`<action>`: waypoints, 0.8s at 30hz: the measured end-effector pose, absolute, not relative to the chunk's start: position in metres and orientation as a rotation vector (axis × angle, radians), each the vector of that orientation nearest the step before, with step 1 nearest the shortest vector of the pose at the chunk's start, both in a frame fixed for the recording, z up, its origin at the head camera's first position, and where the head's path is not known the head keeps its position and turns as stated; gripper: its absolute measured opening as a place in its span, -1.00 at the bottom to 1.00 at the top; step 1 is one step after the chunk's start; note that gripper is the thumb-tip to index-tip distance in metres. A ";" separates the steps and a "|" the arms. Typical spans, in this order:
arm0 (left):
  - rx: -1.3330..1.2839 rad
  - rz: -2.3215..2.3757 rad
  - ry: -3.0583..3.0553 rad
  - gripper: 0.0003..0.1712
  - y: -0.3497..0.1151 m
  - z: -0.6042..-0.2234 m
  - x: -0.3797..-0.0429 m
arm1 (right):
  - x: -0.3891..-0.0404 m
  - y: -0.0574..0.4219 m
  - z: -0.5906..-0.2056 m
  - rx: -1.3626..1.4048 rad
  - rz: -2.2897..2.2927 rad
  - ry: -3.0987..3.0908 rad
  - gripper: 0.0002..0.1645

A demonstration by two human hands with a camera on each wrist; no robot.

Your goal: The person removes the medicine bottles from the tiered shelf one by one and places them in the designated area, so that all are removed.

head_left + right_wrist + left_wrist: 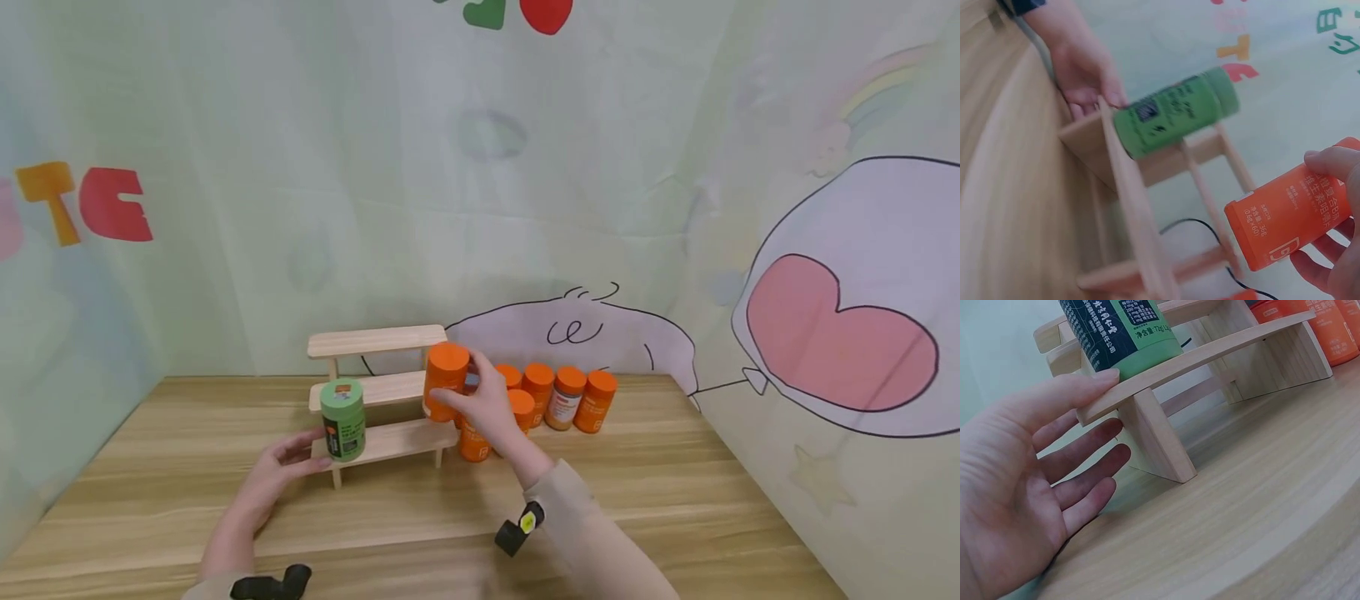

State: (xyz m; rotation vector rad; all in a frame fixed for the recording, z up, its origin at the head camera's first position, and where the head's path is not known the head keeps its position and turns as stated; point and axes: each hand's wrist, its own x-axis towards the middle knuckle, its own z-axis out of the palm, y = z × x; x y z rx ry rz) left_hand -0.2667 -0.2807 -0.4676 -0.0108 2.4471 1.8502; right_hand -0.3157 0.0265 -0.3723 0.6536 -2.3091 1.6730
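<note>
A green supplement bottle (343,429) stands upright at the left end of the lowest tier of a three-tier wooden rack (397,443). My left hand (276,473) holds that end of the rack. In the left wrist view its thumb (1094,386) lies on the board beside the bottle's base, with the other fingers below by the rack's leg (1160,434). Raised over the rack's right end is an orange supplement bottle (442,379), which my right hand (491,407) grips around its side. The right wrist view shows the orange bottle (1288,215) tilted, with printed white lettering.
Several more orange-capped bottles (537,396) stand grouped on the wood-grain table (637,500), right of the rack; my right hand covers some. One bottle (564,404) has a white label. A printed curtain (337,208) hangs behind, and a thin black cord (1194,222) shows near the rack.
</note>
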 end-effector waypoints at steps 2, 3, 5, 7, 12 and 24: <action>-0.008 1.849 2.447 -0.17 -0.281 -0.468 -0.267 | -0.318 0.034 -0.366 0.614 1.656 -2.310 -0.23; -0.005 1.844 2.449 -0.17 -0.282 -0.468 -0.267 | -0.319 0.039 -0.364 0.590 1.644 -2.312 -0.24; 0.001 1.840 2.451 -0.17 -0.282 -0.468 -0.268 | -0.322 0.049 -0.359 0.556 1.625 -2.299 -0.25; 0.003 1.837 2.454 -0.17 -0.282 -0.468 -0.268 | -0.324 0.059 -0.354 0.527 1.617 -2.286 -0.26; -0.001 1.843 2.452 -0.17 -0.282 -0.470 -0.270 | -0.329 0.088 -0.347 0.477 1.617 -2.264 -0.28; -0.009 1.846 2.443 -0.15 -0.282 -0.470 -0.269 | -0.328 0.147 -0.353 0.292 1.576 -2.255 -0.23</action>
